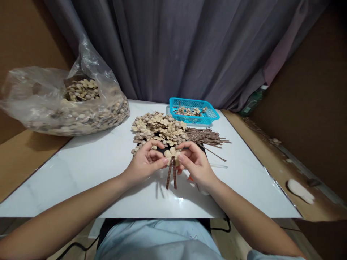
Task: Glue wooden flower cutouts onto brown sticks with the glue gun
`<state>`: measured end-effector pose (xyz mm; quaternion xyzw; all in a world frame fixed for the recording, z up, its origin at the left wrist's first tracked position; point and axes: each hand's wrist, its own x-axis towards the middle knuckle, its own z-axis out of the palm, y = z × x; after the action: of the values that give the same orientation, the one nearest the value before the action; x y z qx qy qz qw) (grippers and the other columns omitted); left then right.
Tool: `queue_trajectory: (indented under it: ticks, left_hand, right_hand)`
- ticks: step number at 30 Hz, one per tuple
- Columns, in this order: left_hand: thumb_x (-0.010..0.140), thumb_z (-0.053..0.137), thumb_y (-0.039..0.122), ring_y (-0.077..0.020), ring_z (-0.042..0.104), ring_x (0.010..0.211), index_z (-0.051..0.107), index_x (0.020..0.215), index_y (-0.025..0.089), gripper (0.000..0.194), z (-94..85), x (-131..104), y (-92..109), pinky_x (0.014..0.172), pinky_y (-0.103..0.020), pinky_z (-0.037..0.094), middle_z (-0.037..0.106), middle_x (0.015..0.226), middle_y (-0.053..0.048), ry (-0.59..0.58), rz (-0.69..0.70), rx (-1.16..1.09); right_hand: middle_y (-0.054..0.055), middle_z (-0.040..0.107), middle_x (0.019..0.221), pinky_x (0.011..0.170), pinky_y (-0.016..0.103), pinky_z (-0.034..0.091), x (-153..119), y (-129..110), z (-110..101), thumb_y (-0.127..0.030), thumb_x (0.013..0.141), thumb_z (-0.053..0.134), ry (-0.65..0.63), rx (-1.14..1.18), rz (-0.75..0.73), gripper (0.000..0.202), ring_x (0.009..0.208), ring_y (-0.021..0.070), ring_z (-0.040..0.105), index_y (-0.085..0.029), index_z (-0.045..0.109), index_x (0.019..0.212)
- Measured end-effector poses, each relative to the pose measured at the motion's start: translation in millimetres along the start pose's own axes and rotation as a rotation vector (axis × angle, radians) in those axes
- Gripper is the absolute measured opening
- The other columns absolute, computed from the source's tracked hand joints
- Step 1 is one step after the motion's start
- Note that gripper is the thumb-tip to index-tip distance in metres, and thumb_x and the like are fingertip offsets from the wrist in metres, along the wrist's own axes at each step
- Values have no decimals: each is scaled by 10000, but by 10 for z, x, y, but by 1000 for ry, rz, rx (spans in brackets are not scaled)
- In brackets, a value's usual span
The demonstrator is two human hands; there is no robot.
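Between my two hands is a cream flower-shaped piece with rounded petals. A brown checked ribbon lies against its middle, and its two tails hang down over the white tabletop. My left hand pinches the flower's left side with thumb and fingers. On the other side, my right hand grips it, its thumb at the top of the ribbon. Just beyond my hands lies a heap of similar cream and greyish flowers. A bundle of brown ribbon strips rests beside the heap. Partly hidden under my right hand is something orange.
A blue plastic basket holding some flowers and ribbons stands at the back of the white table. At left sits a clear plastic bag full of flowers. A grey curtain hangs behind; a green bottle is at right.
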<state>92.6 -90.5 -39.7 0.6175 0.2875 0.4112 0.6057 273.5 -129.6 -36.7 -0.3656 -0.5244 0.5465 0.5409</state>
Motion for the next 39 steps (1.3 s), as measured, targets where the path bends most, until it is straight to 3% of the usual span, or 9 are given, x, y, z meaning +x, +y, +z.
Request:
queue_trajectory:
  ticks: [5, 9, 20, 26, 30, 34, 39]
  left_hand:
    - [780, 694, 200, -90, 618, 648, 450, 997, 212, 326, 4, -56, -32, 629, -181, 474, 624, 695, 45, 20, 112, 152]
    - [793, 680, 206, -88, 620, 657, 437, 1006, 218, 323, 8, -62, -57, 623, -174, 476, 622, 708, 42, 18, 115, 156]
    - [778, 683, 218, -97, 636, 675, 437, 993, 222, 327, 41, -66, -29, 640, -185, 477, 640, 717, 46, 34, 46, 97]
    - [755, 705, 264, -115, 634, 649, 442, 978, 216, 348, 27, -48, -10, 626, -209, 462, 644, 708, 41, 48, 4, 69]
    - [768, 696, 263, -106, 617, 627, 405, 1009, 223, 380, 6, -19, 8, 618, -209, 450, 631, 689, 47, -4, 12, 9]
    - [780, 686, 257, -98, 598, 604, 367, 1031, 239, 407, 3, -11, -5, 606, -211, 445, 603, 664, 69, -100, 5, -90]
    - [777, 691, 228, -81, 564, 595, 355, 1036, 236, 425, 0, -21, -40, 583, -194, 418, 599, 683, 65, -153, -24, -114]
  right_hand:
    - [-57, 634, 666, 490, 171, 520, 27, 25, 7, -266, 710, 783, -45, 88, 152, 430, 544, 79, 594, -230, 478, 1012]
    - [-61, 640, 651, 568, 183, 530, 29, 14, 31, -242, 707, 785, -20, 104, 125, 426, 568, 75, 620, -226, 461, 983]
    - [-54, 659, 695, 575, 195, 527, 2, -18, 51, -241, 708, 775, -38, 112, 107, 463, 557, 75, 627, -251, 435, 1022]
    - [-57, 652, 711, 583, 219, 551, 15, 5, 48, -289, 686, 794, -31, 108, 110, 513, 577, 88, 629, -263, 423, 1039]
    - [-44, 602, 740, 532, 242, 577, 43, 5, -16, -373, 721, 758, -74, 87, 140, 472, 632, 112, 616, -258, 484, 1087]
    - [-12, 569, 740, 389, 183, 512, 71, -35, -72, -434, 767, 691, -62, 44, 193, 290, 558, 93, 555, -179, 610, 876]
    - [-45, 572, 621, 346, 156, 464, 74, -24, -76, -335, 677, 782, -92, 72, 209, 271, 439, 68, 520, -167, 594, 775]
